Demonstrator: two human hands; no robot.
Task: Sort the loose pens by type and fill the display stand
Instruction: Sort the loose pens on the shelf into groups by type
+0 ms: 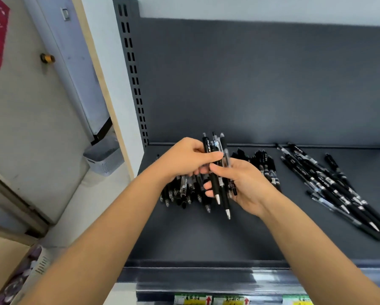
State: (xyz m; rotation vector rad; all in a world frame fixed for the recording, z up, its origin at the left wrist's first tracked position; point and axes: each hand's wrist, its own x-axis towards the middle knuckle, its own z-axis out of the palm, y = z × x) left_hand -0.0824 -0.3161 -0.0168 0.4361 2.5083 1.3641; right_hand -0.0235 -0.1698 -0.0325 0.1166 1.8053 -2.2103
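Over the dark grey shelf [206, 234] both my hands hold a small bundle of black pens [217, 179], tips pointing down toward me. My left hand [184, 159] grips the bundle near its upper ends, thumb across the barrels. My right hand [244, 183] cups it from the right, fingers curled round the lower barrels. Under my hands lies a loose pile of black and clear pens [184, 192]. A second group of black pens [266, 166] lies just right of my hands. A third row of long black pens [339, 194] is spread at the far right.
The shelf has a grey back panel [250, 84] and a slotted upright [131, 69] at the left. Price labels [228, 300] run along the front edge below. A grey basket [105, 157] stands on the floor left of the shelf, beside a door.
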